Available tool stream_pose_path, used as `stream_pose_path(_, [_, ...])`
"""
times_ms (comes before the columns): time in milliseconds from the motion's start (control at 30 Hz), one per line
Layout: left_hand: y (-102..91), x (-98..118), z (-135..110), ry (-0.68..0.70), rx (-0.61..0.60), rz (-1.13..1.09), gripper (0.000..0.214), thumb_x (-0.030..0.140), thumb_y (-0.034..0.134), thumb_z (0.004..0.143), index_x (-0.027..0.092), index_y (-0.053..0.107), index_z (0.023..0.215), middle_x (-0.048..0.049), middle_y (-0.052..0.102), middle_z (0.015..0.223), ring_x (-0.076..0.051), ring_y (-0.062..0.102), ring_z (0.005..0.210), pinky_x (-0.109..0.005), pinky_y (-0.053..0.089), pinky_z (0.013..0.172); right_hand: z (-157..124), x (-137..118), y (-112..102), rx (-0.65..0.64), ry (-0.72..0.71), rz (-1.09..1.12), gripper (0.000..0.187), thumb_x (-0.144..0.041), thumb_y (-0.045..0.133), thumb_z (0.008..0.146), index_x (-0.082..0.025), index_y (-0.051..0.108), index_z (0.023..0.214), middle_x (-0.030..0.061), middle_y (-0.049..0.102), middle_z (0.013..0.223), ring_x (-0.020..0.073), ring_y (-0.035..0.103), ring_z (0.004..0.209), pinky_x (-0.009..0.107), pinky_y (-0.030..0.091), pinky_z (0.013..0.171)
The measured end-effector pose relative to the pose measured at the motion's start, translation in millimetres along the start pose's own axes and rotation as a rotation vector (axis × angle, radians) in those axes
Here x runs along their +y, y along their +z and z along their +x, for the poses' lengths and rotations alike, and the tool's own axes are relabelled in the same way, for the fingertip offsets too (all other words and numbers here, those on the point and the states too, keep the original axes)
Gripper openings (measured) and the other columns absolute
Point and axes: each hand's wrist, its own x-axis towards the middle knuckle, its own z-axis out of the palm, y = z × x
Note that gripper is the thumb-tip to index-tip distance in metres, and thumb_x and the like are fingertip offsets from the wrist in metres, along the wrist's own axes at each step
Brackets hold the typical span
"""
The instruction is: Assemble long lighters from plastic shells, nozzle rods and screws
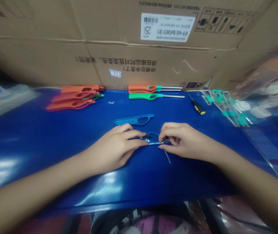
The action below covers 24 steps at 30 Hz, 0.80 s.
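Thumb and fingers of my left hand [120, 144] are closed on the left part of an opened blue lighter casing half [152, 134], with small dark and metallic parts lying inside. My right hand [181, 139] is closed in a pinch at the narrow right end of the same casing. A thin pale wire [167, 156] sticks out below the right fingertips, which seem to grip it. Just behind the left hand, a second blue casing half [134, 120] lies on the table. My fingers hide much of the held casing.
Red casing halves [75, 97] are stacked at the back left. Near the cardboard box [119, 48] lie an orange lighter [141, 88] and a green lighter [141, 96]. A screwdriver [199, 107] and several metal rods with teal parts [227, 107] are at the right on the blue table [56, 162].
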Motion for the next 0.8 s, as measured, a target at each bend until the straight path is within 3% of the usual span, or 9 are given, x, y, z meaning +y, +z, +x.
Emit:
stream_pose_path(233, [2.6, -2.7, -1.1, 0.033, 0.013, 0.043, 0.038, 0.016, 0.049, 0.098, 0.027, 0.066, 0.130, -0.0040, 0.064, 0.139, -0.027, 0.058, 0.111, -0.045, 0.055, 0.092, -1.8, -1.3, -3.6, 0.002, -0.014, -0.001, 0.014, -0.025, 0.071, 0.086, -0.018, 0.065, 0.096, -0.0011, 0.056, 0.086, 0.0055, 0.043, 0.054, 0.023, 0.040, 0.057])
stream_pose_path(333, [3.2, -3.4, -2.0, 0.060, 0.029, 0.082, 0.039, 0.015, 0.049, 0.099, 0.026, 0.065, 0.133, -0.0038, 0.063, 0.140, -0.026, 0.059, 0.110, -0.044, 0.056, 0.092, -2.0, -0.2, -6.7, 0.058, -0.009, -0.020, 0.007, -0.019, 0.064, 0.087, -0.018, 0.063, 0.093, -0.0022, 0.054, 0.079, 0.0071, 0.044, 0.056, 0.023, 0.039, 0.057])
stream_pose_path(467, [2.5, -3.6, -2.2, 0.090, 0.045, 0.113, 0.038, 0.017, 0.048, 0.100, 0.024, 0.065, 0.134, -0.0034, 0.064, 0.140, -0.025, 0.060, 0.107, -0.042, 0.058, 0.089, -1.6, 5.3, -11.9, 0.123, 0.083, -0.100, 0.006, -0.019, 0.059, 0.087, -0.018, 0.065, 0.090, -0.0013, 0.058, 0.076, 0.0091, 0.045, 0.058, 0.024, 0.036, 0.058])
stream_pose_path(667, [1.5, -3.7, -1.5, 0.121, 0.055, 0.144, 0.037, 0.018, 0.048, 0.101, 0.021, 0.065, 0.133, -0.0028, 0.066, 0.138, -0.026, 0.061, 0.106, -0.042, 0.060, 0.087, 0.4, 10.8, -15.0, 0.011, 0.193, -0.060, 0.018, -0.033, 0.062, 0.089, -0.018, 0.072, 0.085, 0.0000, 0.061, 0.071, 0.0115, 0.046, 0.060, 0.025, 0.036, 0.060])
stream_pose_path(800, [0.0, -2.0, -1.6, 0.122, 0.035, 0.158, 0.037, 0.018, 0.049, 0.100, 0.020, 0.065, 0.133, -0.0028, 0.065, 0.139, -0.026, 0.061, 0.108, -0.042, 0.060, 0.086, 4.0, 12.6, -10.8, 0.021, 0.279, -0.011, 0.019, -0.034, 0.065, 0.086, -0.018, 0.072, 0.079, -0.0015, 0.056, 0.062, 0.0115, 0.045, 0.057, 0.025, 0.034, 0.057])
